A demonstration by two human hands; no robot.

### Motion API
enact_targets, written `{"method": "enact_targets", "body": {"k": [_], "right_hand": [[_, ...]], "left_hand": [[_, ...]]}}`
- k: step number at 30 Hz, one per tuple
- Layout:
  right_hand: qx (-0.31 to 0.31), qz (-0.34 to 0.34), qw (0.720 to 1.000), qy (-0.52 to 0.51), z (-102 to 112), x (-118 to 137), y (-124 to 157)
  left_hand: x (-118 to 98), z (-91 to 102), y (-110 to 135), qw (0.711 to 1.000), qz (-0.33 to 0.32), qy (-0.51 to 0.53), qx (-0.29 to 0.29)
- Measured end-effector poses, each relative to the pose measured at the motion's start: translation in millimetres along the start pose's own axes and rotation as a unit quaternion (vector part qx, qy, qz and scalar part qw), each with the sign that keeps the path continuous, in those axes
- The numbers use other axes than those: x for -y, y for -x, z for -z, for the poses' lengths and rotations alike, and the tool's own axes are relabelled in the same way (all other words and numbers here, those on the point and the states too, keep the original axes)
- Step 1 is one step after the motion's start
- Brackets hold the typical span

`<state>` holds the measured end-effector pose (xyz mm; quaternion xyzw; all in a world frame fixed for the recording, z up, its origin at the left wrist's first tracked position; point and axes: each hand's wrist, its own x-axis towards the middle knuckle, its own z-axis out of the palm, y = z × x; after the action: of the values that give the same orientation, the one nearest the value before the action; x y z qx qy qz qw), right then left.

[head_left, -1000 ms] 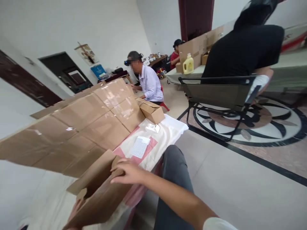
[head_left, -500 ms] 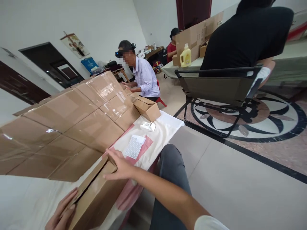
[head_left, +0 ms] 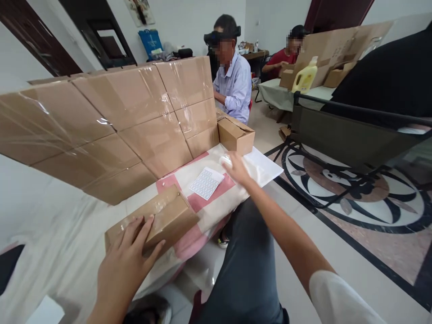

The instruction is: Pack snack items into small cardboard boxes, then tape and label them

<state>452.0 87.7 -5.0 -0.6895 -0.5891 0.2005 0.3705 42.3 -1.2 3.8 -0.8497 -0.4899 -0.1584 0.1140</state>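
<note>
A closed cardboard box (head_left: 165, 213) lies on the cloth-covered table in front of me, with clear tape along its top. My left hand (head_left: 130, 240) rests on the near part of this box, its fingers spread over the top and the thumb toward the side. Farther off to the right, my right hand (head_left: 236, 168) has its fingers round a small white object (head_left: 225, 160), mostly covered by the hand. Between the box and my right hand lies a white sheet (head_left: 206, 183) printed with rows of small grey marks.
Taped cardboard boxes (head_left: 135, 121) form a wall along the table's far side. Another carton (head_left: 238, 135) stands at its right end. A person (head_left: 232, 81) sits beyond it. To the right are a folding chair (head_left: 354, 135) and a yellow jug (head_left: 305, 76) on another table.
My right hand has left the box and reached out to the small white object. The box's top flaps now lie flat, and my left hand has moved onto the top. The view has shifted.
</note>
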Motion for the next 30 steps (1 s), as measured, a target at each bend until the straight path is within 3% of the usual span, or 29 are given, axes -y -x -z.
{"method": "enact_targets", "body": {"k": [3, 5, 9, 12, 18, 22, 26, 30], "right_hand": [[0.010, -0.117, 0.992, 0.043, 49.7, -28.9, -42.3], [0.057, -0.157, 0.985, 0.041, 66.3, -33.0, -61.0], [0.137, -0.235, 0.962, 0.030, 68.7, -23.8, -80.6], [0.136, -0.270, 0.953, 0.021, 59.8, -17.4, -87.8], [0.030, -0.262, 0.964, -0.025, 37.4, -23.1, -82.7], [-0.009, -0.234, 0.966, -0.105, 27.4, -37.2, -66.9], [-0.017, -0.199, 0.962, -0.187, 29.3, -54.7, -59.2], [0.018, -0.162, 0.953, -0.255, 37.4, -80.5, -63.9]], "left_hand": [[-0.9, 1.7, 1.1, 1.000, 0.003, -0.015, -0.011], [-2.5, 1.9, 2.3, 1.000, 0.011, -0.019, -0.015], [-8.5, 1.2, 2.0, 0.999, 0.032, -0.039, -0.015], [-11.4, -0.3, -1.4, 0.998, 0.035, -0.036, -0.029], [-12.4, -1.0, -11.3, 0.999, 0.015, -0.016, -0.043], [-10.5, -2.3, -20.9, 0.999, 0.004, -0.017, -0.031], [-8.3, -5.7, -27.8, 0.999, -0.012, -0.005, -0.030], [-7.2, -7.1, -29.5, 0.999, -0.017, -0.003, -0.046]]}}
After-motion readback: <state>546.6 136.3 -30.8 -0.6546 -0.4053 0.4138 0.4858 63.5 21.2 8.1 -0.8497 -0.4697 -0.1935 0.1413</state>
